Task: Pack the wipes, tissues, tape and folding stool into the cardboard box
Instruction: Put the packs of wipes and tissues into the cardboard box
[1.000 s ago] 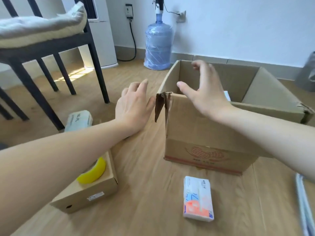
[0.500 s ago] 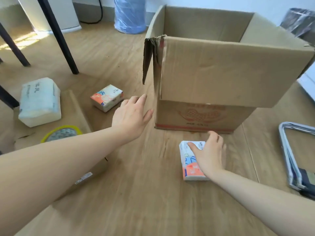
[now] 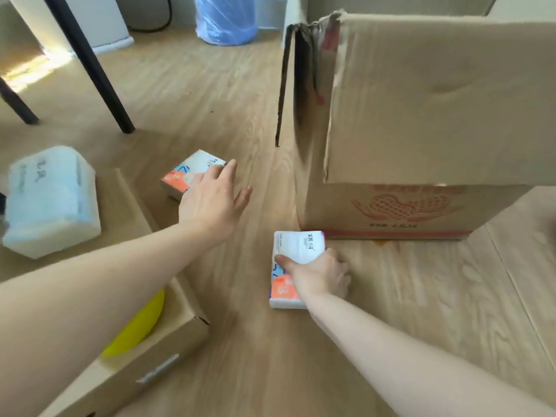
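The right hand (image 3: 319, 275) has its grip closed on a white tissue pack (image 3: 296, 252) with orange and blue print, lying on the floor just before the cardboard box (image 3: 421, 115). The left hand (image 3: 210, 203), fingers spread, has reached a second tissue pack (image 3: 192, 173); half a second ago it hovered short.

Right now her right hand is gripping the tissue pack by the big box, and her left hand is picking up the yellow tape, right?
Not quite. The right hand does grip the tissue pack by the cardboard box, but the head view shows the left hand reaching over a second tissue pack, not the yellow tape.
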